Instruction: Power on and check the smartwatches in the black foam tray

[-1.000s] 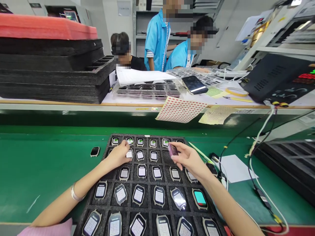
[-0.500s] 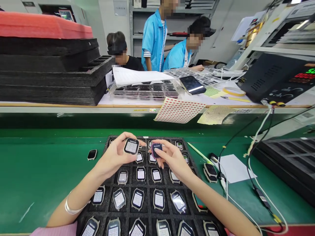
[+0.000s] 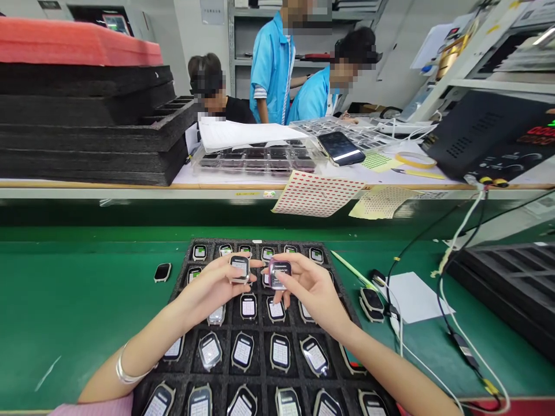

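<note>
A black foam tray (image 3: 347, 306) lies on the green belt in front of me, its pockets filled with several smartwatch bodies with lit screens. My left hand (image 3: 212, 286) pinches a silver-framed watch body (image 3: 240, 268) above the tray's upper rows. My right hand (image 3: 310, 286) grips a pink-framed watch body (image 3: 279, 273) right beside it. The two watch bodies are held close together, screens up, a small gap between them.
A loose watch body (image 3: 162, 272) lies on the belt (image 3: 78, 300) left of the tray; two more (image 3: 369, 303) sit to its right by a white paper (image 3: 411, 296) and cables (image 3: 455, 341). Stacked foam trays (image 3: 95, 127) and three people are beyond the shelf.
My left hand has lifted a watch body out of the tray and brought it to the one in my right hand. Both hands have since dropped slightly, and the pink watch's screen now faces up.
</note>
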`<control>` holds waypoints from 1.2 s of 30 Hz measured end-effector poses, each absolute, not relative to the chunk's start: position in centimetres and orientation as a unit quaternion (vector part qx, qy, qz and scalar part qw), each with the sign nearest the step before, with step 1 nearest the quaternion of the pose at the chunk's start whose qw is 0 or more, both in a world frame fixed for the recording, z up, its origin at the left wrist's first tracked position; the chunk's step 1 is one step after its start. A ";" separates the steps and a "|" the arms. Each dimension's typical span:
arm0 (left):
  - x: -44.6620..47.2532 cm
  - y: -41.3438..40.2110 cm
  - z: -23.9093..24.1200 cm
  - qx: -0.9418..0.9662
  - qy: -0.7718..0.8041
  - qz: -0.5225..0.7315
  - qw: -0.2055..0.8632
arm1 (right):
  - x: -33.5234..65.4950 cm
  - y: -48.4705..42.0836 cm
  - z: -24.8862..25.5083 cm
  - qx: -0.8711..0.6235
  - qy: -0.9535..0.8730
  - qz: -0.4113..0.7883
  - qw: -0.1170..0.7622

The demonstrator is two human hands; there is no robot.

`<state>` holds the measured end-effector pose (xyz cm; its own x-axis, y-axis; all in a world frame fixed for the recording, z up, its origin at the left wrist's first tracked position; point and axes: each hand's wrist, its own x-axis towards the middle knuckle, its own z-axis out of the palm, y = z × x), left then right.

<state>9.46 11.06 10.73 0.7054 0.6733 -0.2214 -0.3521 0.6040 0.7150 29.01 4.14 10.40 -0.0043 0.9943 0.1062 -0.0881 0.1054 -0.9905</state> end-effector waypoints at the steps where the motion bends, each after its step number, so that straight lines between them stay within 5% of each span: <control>1: 9.6 11.1 10.7 0.326 0.233 0.294 0.868 | 29.0 4.0 10.4 -0.440 -0.511 0.500 0.544; 9: 9.4 11.0 10.6 0.327 0.233 0.249 0.881 | 29.5 3.2 10.9 -0.412 -0.524 0.499 0.554; 24: 10.2 10.0 10.2 0.497 0.241 0.374 0.745 | 29.3 3.4 10.8 -0.437 -0.520 0.471 0.562; 36: 9.8 9.0 10.8 0.442 0.213 0.364 0.792 | 29.0 3.0 11.8 -0.462 -0.487 0.479 0.566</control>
